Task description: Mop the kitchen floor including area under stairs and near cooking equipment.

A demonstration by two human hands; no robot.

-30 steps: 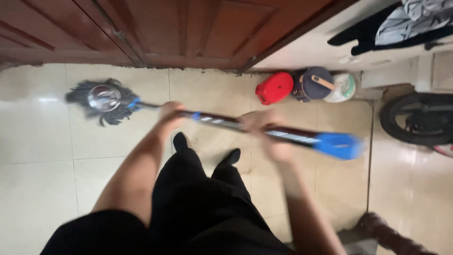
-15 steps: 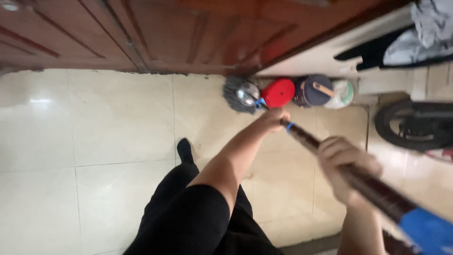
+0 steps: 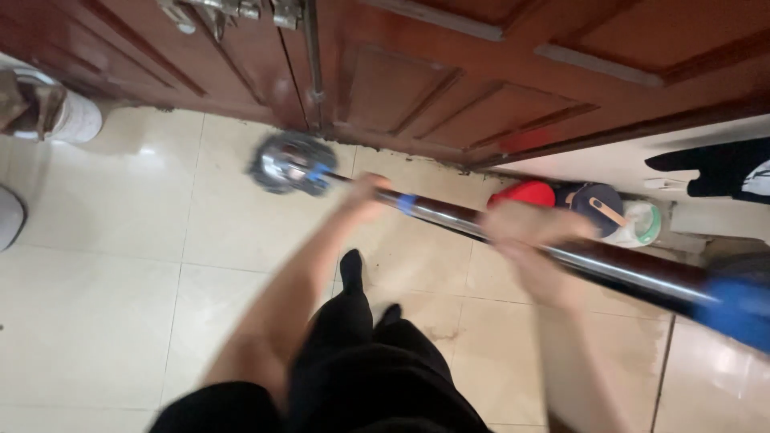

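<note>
A mop with a round grey head (image 3: 285,164) rests on the cream tiled floor close to the foot of a brown wooden door. Its shiny metal pole (image 3: 618,267) runs right and toward me, ending in a blue grip (image 3: 738,309). My left hand (image 3: 362,195) is shut on the pole near the head. Further back on the pole, my right hand (image 3: 525,228) grips the shaft. Both hands are blurred by motion. My black-clad legs and feet (image 3: 357,321) show below.
The wooden door (image 3: 449,72) spans the top. A red lid (image 3: 525,192), a dark round container and a white tub (image 3: 638,224) stand by the wall at right. Shoes (image 3: 48,112) lie at far left. A dark cloth (image 3: 714,168) hangs at right.
The mop head has swept left, from beside the red lid to the floor below the door's middle. My hands moved with the pole and the view shifted left.
</note>
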